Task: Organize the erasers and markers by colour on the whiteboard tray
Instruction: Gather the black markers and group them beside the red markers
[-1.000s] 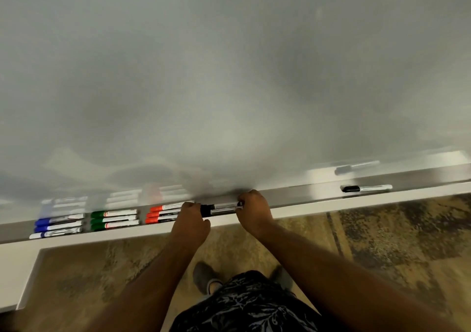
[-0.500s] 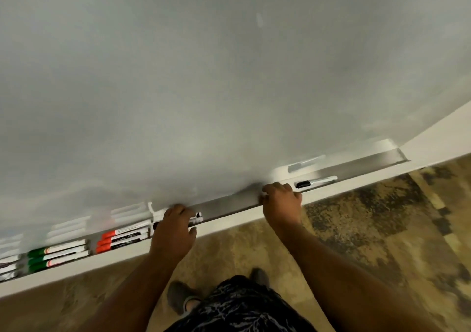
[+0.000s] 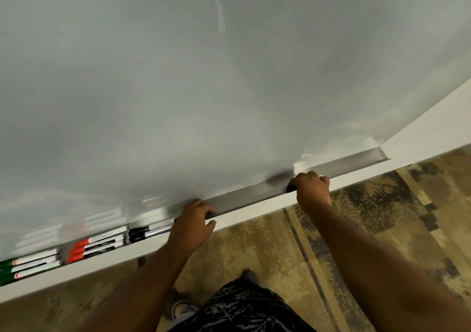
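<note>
The metal whiteboard tray [image 3: 244, 200] runs from lower left to upper right. Green markers [image 3: 30, 265], red markers [image 3: 96, 246] and black markers [image 3: 146, 231] lie in it in separate groups at the left. My left hand [image 3: 193, 226] covers the right ends of the black markers, fingers curled over the tray and thumb on its front edge; whether it grips them is hidden. Farther right, my right hand [image 3: 312, 191] is closed over a lone black marker [image 3: 291, 188]. Only that marker's dark tip shows beside the fingers. No eraser is in view.
The whiteboard [image 3: 204, 77] fills the upper view. The tray ends at the right [image 3: 382, 154], next to a white wall [image 3: 433, 128]. Below lie a white ledge [image 3: 76, 273], patterned carpet [image 3: 382, 217] and my patterned shorts [image 3: 244, 311].
My right hand has slid right along the tray and closed over the lone black marker. My left hand stays at the black markers beside the red ones. The view has shifted right.
</note>
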Available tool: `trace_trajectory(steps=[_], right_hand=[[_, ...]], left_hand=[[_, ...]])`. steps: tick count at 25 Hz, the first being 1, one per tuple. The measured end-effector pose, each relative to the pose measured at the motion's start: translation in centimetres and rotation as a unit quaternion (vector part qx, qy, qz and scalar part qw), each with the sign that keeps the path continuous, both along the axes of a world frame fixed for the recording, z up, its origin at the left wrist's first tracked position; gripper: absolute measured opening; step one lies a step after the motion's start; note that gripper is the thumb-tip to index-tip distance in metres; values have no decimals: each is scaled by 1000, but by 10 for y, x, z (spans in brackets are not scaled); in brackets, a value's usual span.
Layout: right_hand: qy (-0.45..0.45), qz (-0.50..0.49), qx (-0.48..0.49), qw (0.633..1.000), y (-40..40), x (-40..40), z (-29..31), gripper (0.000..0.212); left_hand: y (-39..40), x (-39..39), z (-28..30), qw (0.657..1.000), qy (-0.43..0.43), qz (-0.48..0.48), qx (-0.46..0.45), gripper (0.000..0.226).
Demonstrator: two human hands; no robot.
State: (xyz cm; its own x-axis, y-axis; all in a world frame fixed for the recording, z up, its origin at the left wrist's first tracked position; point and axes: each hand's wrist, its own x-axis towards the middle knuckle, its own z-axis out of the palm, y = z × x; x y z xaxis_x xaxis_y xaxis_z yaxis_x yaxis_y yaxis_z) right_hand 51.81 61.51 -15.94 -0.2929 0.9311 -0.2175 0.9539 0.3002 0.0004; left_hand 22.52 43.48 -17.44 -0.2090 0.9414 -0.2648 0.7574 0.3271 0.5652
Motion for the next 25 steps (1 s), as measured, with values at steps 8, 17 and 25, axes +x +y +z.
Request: trace_trajectory(steps=[8,17,25], right_hand=[[60,31,-10,998,9,3,-3,44],[228,199,-9,953,-64,-85,15,18],[366,101,-81,922,-98,-129,6,21]], left_hand=[[14,23,-8,997,-70,41,0,23],[13,43,17,889,-366,274,25,18],[-34,-1,24,819,-395,395,128,5]])
